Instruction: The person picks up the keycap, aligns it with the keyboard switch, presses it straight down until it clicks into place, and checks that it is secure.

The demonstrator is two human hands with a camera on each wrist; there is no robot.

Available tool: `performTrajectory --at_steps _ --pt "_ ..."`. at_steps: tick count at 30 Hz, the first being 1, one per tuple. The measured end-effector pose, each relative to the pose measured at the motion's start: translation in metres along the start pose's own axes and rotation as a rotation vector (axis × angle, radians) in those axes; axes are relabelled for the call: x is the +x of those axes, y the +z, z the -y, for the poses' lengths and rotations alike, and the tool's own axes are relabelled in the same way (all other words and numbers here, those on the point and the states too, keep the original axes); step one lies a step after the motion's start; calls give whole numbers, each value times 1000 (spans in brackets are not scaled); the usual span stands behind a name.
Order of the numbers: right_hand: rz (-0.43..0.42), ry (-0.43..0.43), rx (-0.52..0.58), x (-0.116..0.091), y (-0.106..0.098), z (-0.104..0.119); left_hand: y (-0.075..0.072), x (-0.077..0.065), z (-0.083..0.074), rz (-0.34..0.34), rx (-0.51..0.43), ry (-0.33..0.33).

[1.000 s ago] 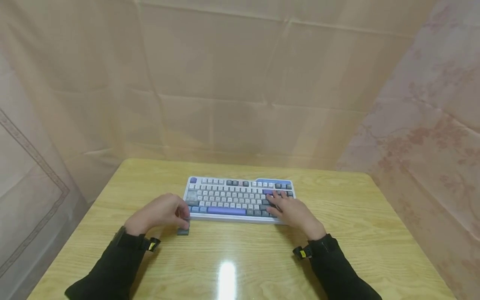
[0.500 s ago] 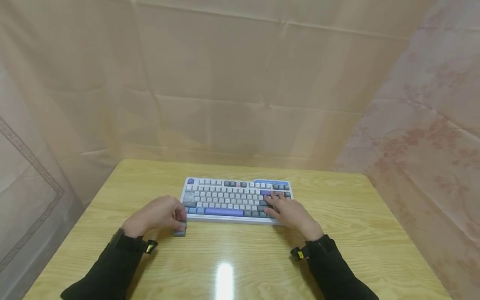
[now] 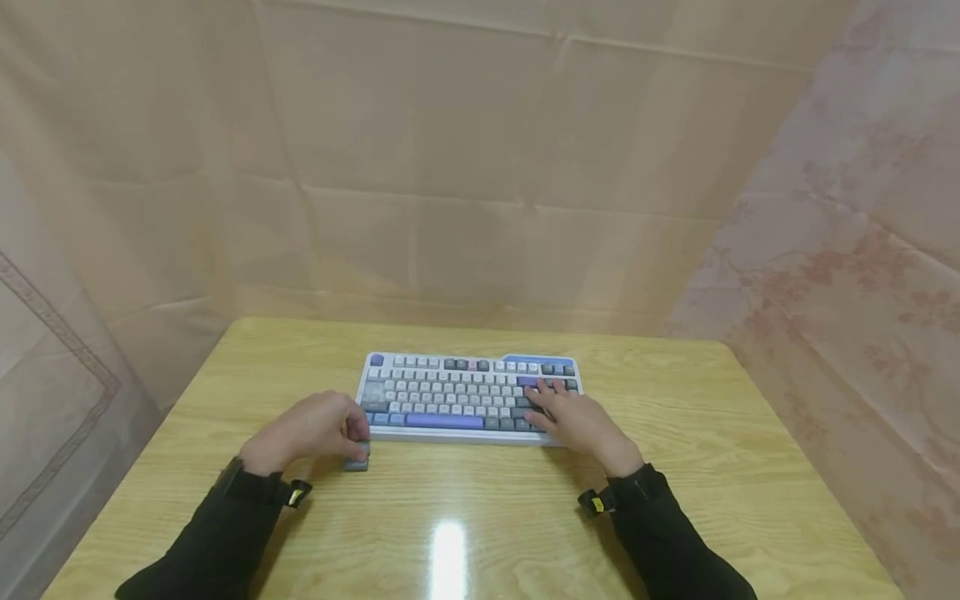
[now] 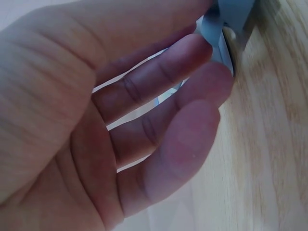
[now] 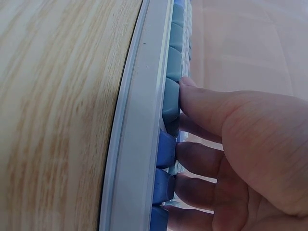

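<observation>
A white keyboard (image 3: 450,437) with white, grey, blue and purple keys lies on the wooden table. Just off its front left corner, my left hand (image 3: 315,429) pinches a small blue-grey piece (image 3: 356,466) low over the tabletop. The left wrist view shows part of this blue-grey piece (image 4: 236,17) at the fingertips, its upper end cut off by the frame. My right hand (image 3: 581,421) rests on the keys at the keyboard's right end, fingers spread. In the right wrist view the thumb (image 5: 202,103) touches a grey key (image 5: 171,101) and the other fingertips lie by the blue keys.
The wooden table (image 3: 480,517) runs out in front of the keyboard and to both sides. A beige cloth (image 3: 420,167) hangs behind its far edge, with a flower-patterned cloth (image 3: 840,275) at the right. Both wrists wear dark straps.
The head view shifts slightly, so everything appears a little further left. Both hands keep their places at the keyboard, the left still with the blue-grey piece.
</observation>
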State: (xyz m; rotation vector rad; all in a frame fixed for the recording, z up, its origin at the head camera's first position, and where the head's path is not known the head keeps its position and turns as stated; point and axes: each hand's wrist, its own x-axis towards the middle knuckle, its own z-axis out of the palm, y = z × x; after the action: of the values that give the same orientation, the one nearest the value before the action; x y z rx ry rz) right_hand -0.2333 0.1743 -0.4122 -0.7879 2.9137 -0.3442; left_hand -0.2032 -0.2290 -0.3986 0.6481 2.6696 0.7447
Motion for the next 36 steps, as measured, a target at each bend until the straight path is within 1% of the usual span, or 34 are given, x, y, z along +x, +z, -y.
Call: performTrajectory --at_steps 3,9,12,15,19,29,36 --pt "6 10 -1 1 0 0 -1 -1 0 4 2 -2" --pt "3 2 3 1 1 -1 -2 -2 -1 10 -2 -4" --pt "2 -2 4 1 1 -1 -1 -3 -1 14 5 -13" --pt "5 -7 6 1 1 -1 -1 -4 -1 15 6 -40" --pt "3 -2 0 2 1 -1 0 -2 1 9 13 -50" --pt "-1 -4 3 1 1 -2 -1 -2 1 15 25 -1" --pt "1 10 10 -1 -2 2 -1 -4 -2 37 20 -12"
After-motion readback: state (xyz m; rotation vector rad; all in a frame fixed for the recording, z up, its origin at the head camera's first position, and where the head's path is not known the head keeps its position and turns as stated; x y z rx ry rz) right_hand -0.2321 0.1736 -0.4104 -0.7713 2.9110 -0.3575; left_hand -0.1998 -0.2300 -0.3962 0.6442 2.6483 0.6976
